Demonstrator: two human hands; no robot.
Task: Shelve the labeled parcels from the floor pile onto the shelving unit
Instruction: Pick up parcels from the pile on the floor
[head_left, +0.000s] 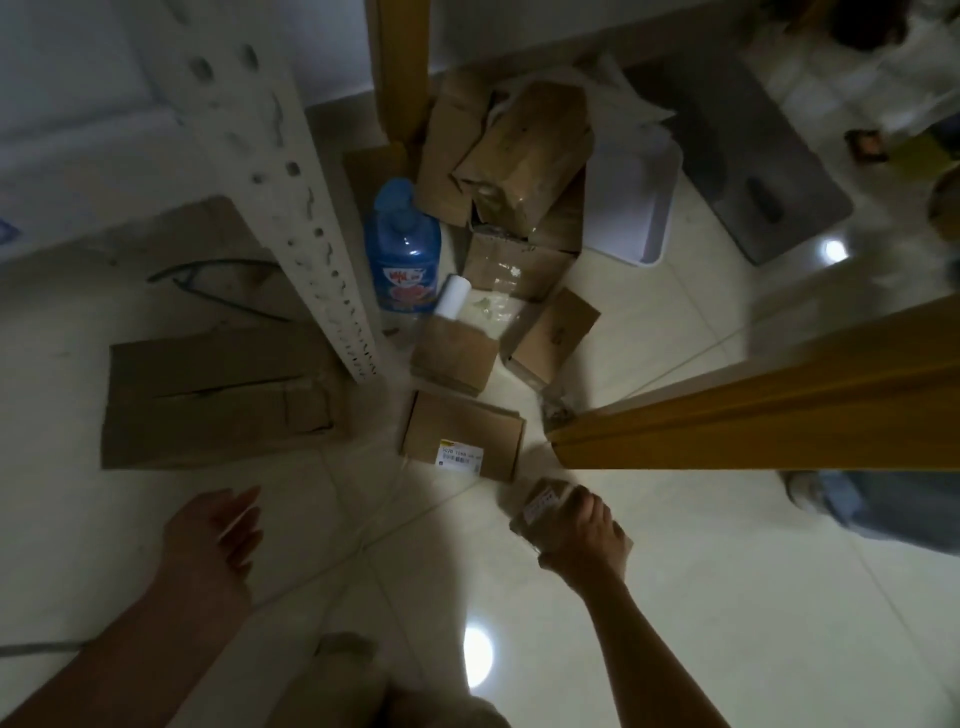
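Observation:
My right hand (587, 530) grips a small brown parcel (540, 501) with a white label, just above the tiled floor. Ahead of it lies a flat cardboard parcel (462, 434) with a white and yellow label. Behind that, several more brown parcels (519, 161) are heaped in a pile reaching back to the wall. My left hand (218, 530) hovers over the floor at the lower left, fingers straight, holding nothing. The white perforated post of the shelving unit (301, 208) stands to the left of the pile.
A blue bottle (402, 249) and a white roll (453, 295) stand beside the post. Flattened cardboard (218, 395) lies on the floor at left. A wooden beam (753, 421) crosses at right, a wooden post (400, 62) stands behind, and a white bin (634, 208) lies at the back.

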